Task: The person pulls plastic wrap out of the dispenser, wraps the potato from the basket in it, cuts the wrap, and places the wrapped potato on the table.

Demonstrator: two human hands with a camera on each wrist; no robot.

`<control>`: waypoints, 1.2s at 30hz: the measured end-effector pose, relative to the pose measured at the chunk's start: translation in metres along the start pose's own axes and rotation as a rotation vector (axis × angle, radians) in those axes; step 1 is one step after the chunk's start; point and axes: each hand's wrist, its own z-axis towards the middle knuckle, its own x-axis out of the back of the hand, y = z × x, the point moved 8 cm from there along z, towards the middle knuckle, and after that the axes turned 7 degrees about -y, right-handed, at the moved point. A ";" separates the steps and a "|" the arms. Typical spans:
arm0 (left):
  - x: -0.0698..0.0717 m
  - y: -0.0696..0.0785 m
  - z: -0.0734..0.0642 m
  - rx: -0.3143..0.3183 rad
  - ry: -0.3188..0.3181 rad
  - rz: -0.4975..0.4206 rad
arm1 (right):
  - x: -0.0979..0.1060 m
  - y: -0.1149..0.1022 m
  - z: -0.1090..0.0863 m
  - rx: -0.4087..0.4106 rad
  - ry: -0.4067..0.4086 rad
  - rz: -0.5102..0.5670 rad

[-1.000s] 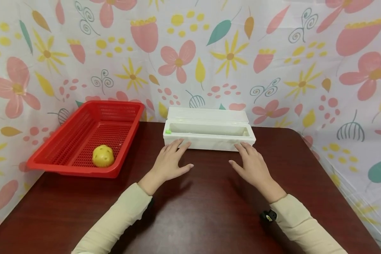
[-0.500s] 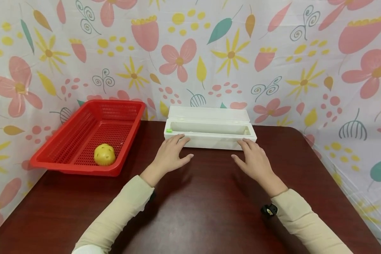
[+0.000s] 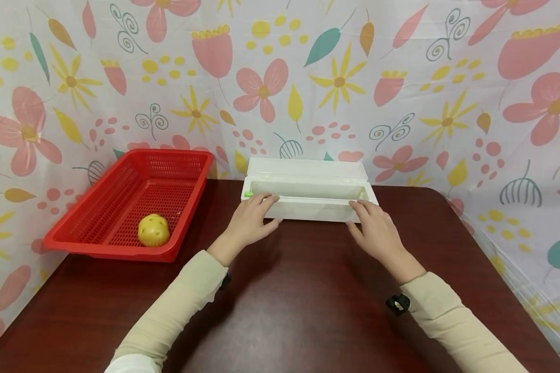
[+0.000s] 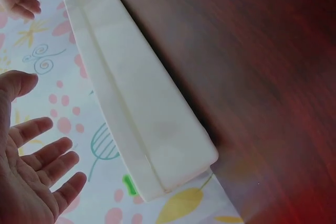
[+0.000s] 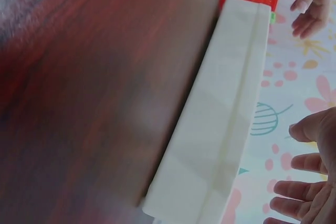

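A long white box (image 3: 315,211) stands near the back of the table, its lid (image 3: 307,168) tipped back behind it. It looks like a cling-film dispenser, with a small green tab (image 3: 249,194) at the left end. My left hand (image 3: 249,220) hovers at the left of its front side, fingertips overlapping the rim in the head view. At the right end hovers my right hand (image 3: 378,228), placed likewise. Both wrist views show a gap between the box (image 4: 142,87) and the loosely bent, spread fingers. Neither hand holds anything.
A red plastic basket (image 3: 175,254) stands to the left, with a yellow, potato-like object (image 3: 153,230) in its front right corner. Behind the dark wooden table (image 3: 298,311) hangs a floral curtain (image 3: 308,77).
Both hands have risen slightly toward the box's front rim. The thumbs now sit a little closer to the box. The box, basket and yellow object stay in place.
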 end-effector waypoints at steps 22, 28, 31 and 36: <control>0.001 -0.019 0.028 0.041 -0.096 -0.083 | 0.006 0.016 0.023 -0.014 -0.086 -0.022; 0.005 -0.024 0.036 0.064 -0.098 -0.084 | 0.005 0.016 0.030 -0.014 -0.110 -0.026; 0.004 -0.025 0.040 0.072 -0.110 -0.075 | 0.003 0.015 0.033 -0.010 -0.113 -0.027; -0.001 -0.027 0.045 0.071 -0.134 -0.038 | -0.002 0.017 0.040 0.012 -0.126 -0.045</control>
